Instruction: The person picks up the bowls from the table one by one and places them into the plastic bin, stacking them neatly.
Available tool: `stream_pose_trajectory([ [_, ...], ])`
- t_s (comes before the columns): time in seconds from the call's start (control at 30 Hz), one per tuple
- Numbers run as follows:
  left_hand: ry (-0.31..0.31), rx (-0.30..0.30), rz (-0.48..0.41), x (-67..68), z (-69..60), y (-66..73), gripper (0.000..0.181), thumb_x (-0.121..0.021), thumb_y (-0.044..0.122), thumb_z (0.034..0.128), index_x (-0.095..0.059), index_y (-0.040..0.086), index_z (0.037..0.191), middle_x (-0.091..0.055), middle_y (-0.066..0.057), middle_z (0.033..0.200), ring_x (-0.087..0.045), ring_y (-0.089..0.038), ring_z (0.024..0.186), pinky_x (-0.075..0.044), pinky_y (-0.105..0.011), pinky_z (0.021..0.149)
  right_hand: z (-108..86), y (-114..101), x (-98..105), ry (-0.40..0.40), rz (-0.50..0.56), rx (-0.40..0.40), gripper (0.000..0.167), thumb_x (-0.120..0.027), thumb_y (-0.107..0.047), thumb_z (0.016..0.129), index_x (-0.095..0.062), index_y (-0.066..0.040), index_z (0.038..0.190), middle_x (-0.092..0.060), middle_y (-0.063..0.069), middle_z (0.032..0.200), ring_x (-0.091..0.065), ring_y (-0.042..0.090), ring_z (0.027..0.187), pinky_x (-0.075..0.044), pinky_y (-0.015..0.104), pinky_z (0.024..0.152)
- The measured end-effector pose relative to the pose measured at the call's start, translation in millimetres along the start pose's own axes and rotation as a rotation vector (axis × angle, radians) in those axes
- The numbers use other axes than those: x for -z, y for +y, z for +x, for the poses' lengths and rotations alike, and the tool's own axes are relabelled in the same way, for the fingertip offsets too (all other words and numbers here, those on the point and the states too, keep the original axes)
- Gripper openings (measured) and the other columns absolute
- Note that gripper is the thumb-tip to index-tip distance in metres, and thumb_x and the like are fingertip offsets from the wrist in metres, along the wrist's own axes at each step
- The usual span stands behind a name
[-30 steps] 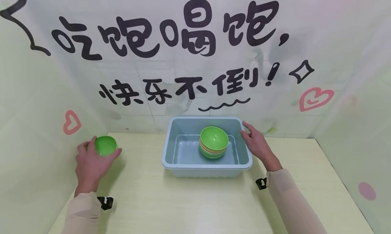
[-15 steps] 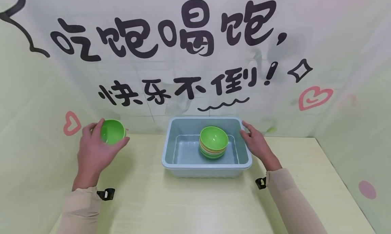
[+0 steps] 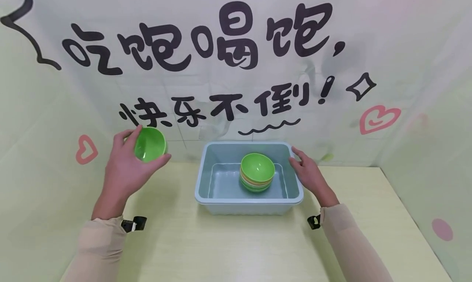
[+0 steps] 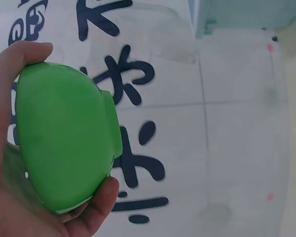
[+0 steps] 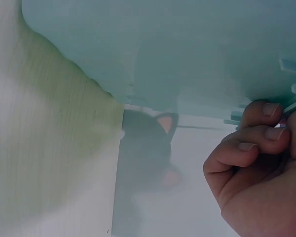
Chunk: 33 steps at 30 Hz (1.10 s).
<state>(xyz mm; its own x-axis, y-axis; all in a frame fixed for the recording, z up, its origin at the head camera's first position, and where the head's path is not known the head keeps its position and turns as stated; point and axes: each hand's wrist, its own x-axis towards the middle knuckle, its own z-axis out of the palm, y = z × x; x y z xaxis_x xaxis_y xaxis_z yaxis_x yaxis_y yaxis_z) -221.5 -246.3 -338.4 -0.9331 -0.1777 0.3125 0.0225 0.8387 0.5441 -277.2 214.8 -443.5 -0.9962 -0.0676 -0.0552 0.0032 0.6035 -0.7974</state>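
My left hand [image 3: 127, 163] grips a green bowl [image 3: 152, 145] by its rim, thumb on one side and fingers on the other. The bowl is tilted and held in the air above the table's left part; in the left wrist view its green outside [image 4: 64, 133] and foot ring show. A light blue plastic basin [image 3: 248, 201] stands at the table's middle. Inside it, right of centre, sits a stack of several bowls [image 3: 257, 171], green on top with orange and white rims below. My right hand [image 3: 309, 173] holds the basin's right rim, its fingers curled there [image 5: 256, 197].
A pale wood-grain table [image 3: 236, 245] lies beneath everything. Behind it hangs a white cloth [image 3: 177, 85] with black lettering, and a side cloth [image 3: 37, 183] rises close to the left arm. Another side cloth [image 3: 435, 171] borders the table on the right.
My left hand has lifted the green bowl off the left part of the table and carried it up and to the right. The right hand, basin and stacked bowls have stayed in place.
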Motion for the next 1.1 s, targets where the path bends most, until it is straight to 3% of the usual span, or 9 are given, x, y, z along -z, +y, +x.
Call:
stream_pose_trajectory([
  [0.47, -0.057, -0.144, -0.037, -9.5, 16.5, 51.0, 0.105, -0.082, 0.058, 0.0736, -0.033, 0.027, 0.161, -0.033, -0.008, 0.160, -0.045, -0.043, 0.134, -0.046, -0.063, 0.094, 2.3, 1.0, -1.8, 0.009, -0.008, -0.003, 0.061, -0.045, -0.035, 0.108, -0.028, -0.010, 0.162, -0.054, 0.029, 0.146, -0.060, 0.041, 0.127, -0.050, 0.055, 0.103],
  [0.67, -0.115, -0.189, -0.034, -18.2, 20.3, 69.5, 0.105, -0.082, 0.058, 0.0739, -0.032, 0.027, 0.161, -0.032, -0.009, 0.160, -0.049, -0.042, 0.130, -0.049, -0.061, 0.095, 3.6, 1.6, -2.8, -0.001, 0.009, -0.015, 0.061, -0.045, -0.034, 0.108, -0.028, -0.010, 0.161, -0.051, 0.027, 0.150, -0.060, 0.041, 0.129, -0.050, 0.054, 0.104],
  [1.1, -0.284, -0.276, -0.058, -54.0, 30.1, 103.9, 0.107, -0.082, 0.062, 0.0705, -0.034, 0.029, 0.160, -0.034, -0.001, 0.160, -0.055, -0.034, 0.126, -0.051, -0.056, 0.098, 1.5, 3.3, -2.8, 0.012, 0.065, -0.022, 0.060, -0.046, -0.036, 0.108, -0.032, -0.009, 0.159, -0.052, 0.025, 0.150, -0.062, 0.041, 0.126, -0.053, 0.054, 0.099],
])
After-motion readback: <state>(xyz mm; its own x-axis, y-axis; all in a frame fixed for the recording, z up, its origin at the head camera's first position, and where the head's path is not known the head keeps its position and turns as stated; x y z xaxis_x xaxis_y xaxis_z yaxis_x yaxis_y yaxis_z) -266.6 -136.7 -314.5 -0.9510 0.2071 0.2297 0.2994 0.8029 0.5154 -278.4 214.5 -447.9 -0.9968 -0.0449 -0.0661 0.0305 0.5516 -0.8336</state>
